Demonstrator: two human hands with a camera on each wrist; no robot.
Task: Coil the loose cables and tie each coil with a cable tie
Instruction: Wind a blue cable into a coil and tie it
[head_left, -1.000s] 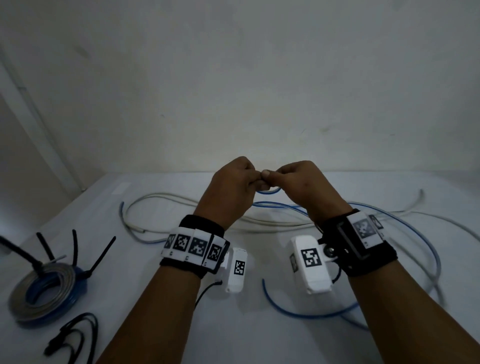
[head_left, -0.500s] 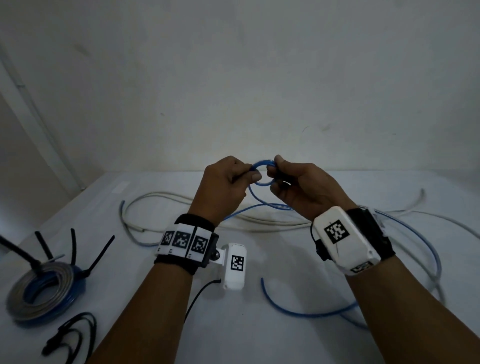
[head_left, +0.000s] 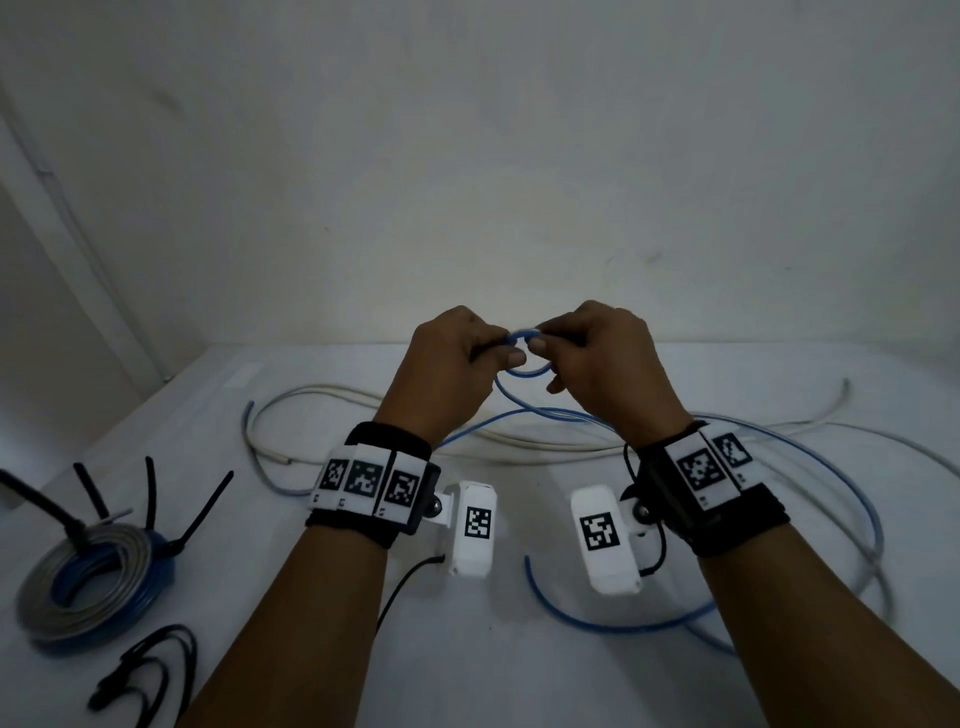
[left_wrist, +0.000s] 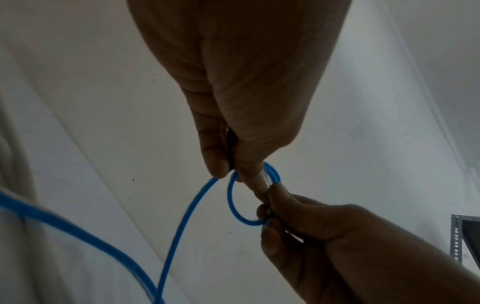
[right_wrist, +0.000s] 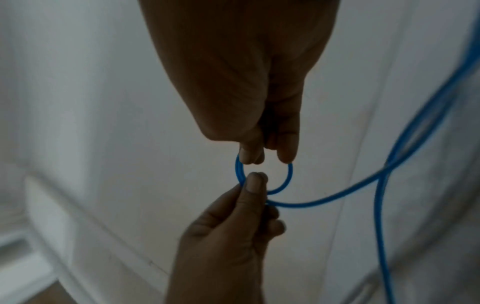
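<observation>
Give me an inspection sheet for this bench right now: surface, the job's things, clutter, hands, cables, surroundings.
Surface: white table, dimly lit.
Job's things: small blue loop held above the table; finished coil of grey and blue cable with black cable ties sticking up, near left; spare black ties in front of it.
Clutter: nothing seen.
Hands: left hand and right hand both pinch the blue loop.
Cables: blue cable trails loose across the table; grey cable lies uncoiled behind.
Surroundings: plain pale wall.

Dim, flat light throughout — wrist views soft and blurred, edges bowed.
</observation>
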